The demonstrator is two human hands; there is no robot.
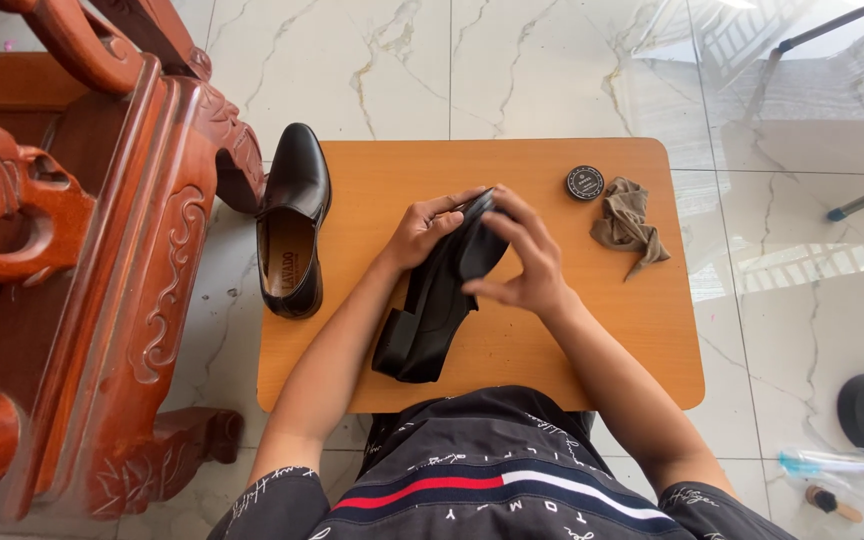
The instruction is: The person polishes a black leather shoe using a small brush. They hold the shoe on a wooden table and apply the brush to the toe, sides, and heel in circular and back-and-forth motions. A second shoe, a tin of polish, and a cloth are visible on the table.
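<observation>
- Black dress shoe lies on its side on the small wooden table, just ahead of the person's lap — heel near the body, toe pointing away and a little to the right, so its long axis runs diagonally up between the two hands.
- Right hand rests on the toe half from the right, fingers stretched out and close together, laid flat over the upper; whether anything sits under the palm cannot be told.
- Left hand cups the toe from the left, fingers curled round the leather, thumb on top — both hands meet at the far end, and neither is clearly nearer.
- Toe tip itself is hidden beneath the fingers, and the sole faces away.
- Second black shoe stands upright at the table's left edge, well apart.
- Farther off, a round black tin sits just beside a crumpled brown cloth.
- Carved red wooden furniture is cut off at the left.
</observation>
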